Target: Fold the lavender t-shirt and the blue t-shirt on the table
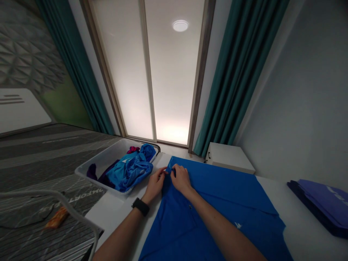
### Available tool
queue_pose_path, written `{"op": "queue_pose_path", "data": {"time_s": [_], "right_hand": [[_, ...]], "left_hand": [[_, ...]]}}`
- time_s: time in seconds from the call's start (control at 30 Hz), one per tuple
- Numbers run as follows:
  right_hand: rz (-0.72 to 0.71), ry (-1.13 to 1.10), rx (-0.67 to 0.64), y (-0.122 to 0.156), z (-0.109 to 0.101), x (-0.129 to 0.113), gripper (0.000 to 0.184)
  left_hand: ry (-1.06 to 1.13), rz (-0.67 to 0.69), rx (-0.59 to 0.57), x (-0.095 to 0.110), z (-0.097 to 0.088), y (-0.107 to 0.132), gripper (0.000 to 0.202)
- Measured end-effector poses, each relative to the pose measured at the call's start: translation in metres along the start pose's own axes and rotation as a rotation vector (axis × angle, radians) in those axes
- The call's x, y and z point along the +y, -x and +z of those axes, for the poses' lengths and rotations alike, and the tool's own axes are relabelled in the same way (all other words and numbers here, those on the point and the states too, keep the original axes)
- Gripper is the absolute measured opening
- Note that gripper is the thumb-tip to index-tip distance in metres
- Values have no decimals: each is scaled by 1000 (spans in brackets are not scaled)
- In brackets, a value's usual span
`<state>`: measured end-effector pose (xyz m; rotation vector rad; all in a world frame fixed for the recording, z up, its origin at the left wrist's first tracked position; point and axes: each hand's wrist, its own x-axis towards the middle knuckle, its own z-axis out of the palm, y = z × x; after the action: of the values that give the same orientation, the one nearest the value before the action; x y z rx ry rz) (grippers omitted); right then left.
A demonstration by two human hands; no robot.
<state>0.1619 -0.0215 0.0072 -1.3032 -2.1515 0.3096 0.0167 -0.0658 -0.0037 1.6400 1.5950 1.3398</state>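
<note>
A blue shirt (pixel 217 195) with a small white logo lies spread over the white table (pixel 296 224). At its far left corner, my left hand (pixel 156 185), with a dark watch on the wrist, pinches the fabric edge. Close beside it, my right hand (pixel 181 177) has its fingers curled on the same bit of cloth. The fabric between the fingertips is bunched up a little. Left of my hands stands a translucent plastic bin (pixel 100 159) holding crumpled blue clothes (pixel 130 170), with dark purple and red pieces among them.
Folded purple and navy clothes (pixel 323 203) sit at the table's right end. A white cabinet (pixel 228 156) stands beyond the table. On the left is a grey striped mattress (pixel 67 148) with an orange packet (pixel 57 217) on it. A pale curved tube (pixel 73 210) crosses the lower left.
</note>
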Motion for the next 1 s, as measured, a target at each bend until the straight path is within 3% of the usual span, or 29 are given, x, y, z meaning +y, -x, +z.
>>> {"op": "queue_pose_path", "data": {"time_s": [0.17,0.4,0.6,0.7,1.0], "right_hand": [[134,-189,125,-13,-9,16,12],[213,-364,243,-22,-19,36,15],[151,-470,295,-21,-31,35,14],[60,-467,250,-18,-33,30,13],[-212,-141,41,3,-20,21,14]], "left_hand": [[21,-87,12,6,9,-20,37],[-8,-221,-5,6,29,-85,35],[-15,-374,-147,-4,42,-129,27],[1,-435,-222,-4,44,-142,29],[-58,-540,-305,-3,44,-166,35]]}}
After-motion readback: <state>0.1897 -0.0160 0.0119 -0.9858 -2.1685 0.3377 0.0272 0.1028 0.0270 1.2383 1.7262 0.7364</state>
